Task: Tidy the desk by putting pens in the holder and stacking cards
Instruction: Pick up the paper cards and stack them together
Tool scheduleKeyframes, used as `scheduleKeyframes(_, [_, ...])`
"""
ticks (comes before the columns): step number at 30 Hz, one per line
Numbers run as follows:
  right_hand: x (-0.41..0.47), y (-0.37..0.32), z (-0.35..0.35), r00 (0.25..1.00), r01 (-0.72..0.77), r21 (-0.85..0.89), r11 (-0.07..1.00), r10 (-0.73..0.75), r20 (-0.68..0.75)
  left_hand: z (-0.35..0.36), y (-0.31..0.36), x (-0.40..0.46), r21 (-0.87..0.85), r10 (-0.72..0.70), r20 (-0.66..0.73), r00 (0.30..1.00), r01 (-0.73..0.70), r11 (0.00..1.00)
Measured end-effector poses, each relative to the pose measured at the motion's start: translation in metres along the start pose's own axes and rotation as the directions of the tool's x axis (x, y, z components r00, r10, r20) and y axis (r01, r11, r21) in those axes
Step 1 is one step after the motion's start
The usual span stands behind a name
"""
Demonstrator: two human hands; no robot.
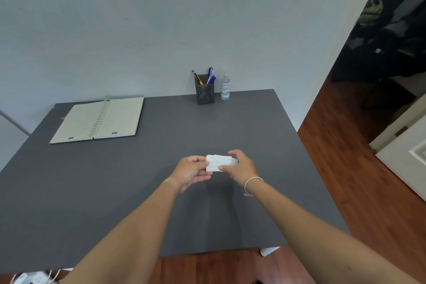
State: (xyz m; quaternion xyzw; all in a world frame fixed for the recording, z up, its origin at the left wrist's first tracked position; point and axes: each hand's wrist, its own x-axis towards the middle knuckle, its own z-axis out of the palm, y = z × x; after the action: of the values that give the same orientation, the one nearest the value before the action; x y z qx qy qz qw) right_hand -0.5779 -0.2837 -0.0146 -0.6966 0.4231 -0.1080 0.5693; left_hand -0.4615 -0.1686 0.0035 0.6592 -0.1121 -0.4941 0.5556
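I have the cards [217, 163] up off the bench [161, 168], held between both hands over its middle. My left hand [191, 172] pinches the left short edge with thumb on top, and my right hand [241, 165] curls round the right end — so each grip is closed on the cards, neither one free. The cards are small and white with faint printed lines; at least two show, slightly offset, so the stack is not yet square.

To do this step well, I judge I should loosen one side just enough to let the cards slide, then tap or nudge the edges until they line up, keeping the other side firm so nothing fans out or drops. After that the stack can go down flat on the bench.

The cards lie with their long axis running left to right across my view, roughly parallel to the near edge of the bench, printed face up towards me.

The pen holder [205, 92] stands at the far edge by the wall, with pens [211, 76] upright in it — I see none loose on the bench, so that half of the job looks done. A sanitiser bottle [225, 87] stands just beside it, and an open spiral notebook [99, 120] lies far left.
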Motion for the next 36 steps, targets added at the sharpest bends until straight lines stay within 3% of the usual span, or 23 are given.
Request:
scheduleKeyframes(8, [0.001, -0.003, 0.004, 1.000, 0.028, -0.115, 0.993, -0.026, 0.014, -0.003, 0.002, 0.002, 0.005, -0.004, 0.015, 1.000, 0.004, 1.000])
scheduleKeyframes(17, [0.003, -0.006, 0.008, 0.999, 0.031, -0.124, 0.992, -0.030, 0.011, -0.008, 0.002, 0.007, 0.032, 0.005, -0.013, 1.000, -0.004, 0.999])
scheduleKeyframes(20, [0.002, -0.006, 0.007, 0.999, 0.039, -0.054, 0.998, -0.038, 0.023, -0.009, 0.003, 0.008, 0.031, 0.015, -0.026, 1.000, -0.014, 0.999])
scheduleKeyframes(27, [0.006, -0.010, -0.002, 0.996, -0.052, 0.300, 0.952, 0.029, 0.080, -0.012, 0.007, 0.011, 0.011, 0.018, -0.048, 0.999, -0.018, 1.000])
scheduleKeyframes(36, [0.012, -0.012, -0.001, 0.999, -0.044, 0.282, 0.959, 0.043, 0.008, -0.009, 0.010, 0.010, 0.017, 0.038, -0.023, 0.999, -0.038, 0.999])
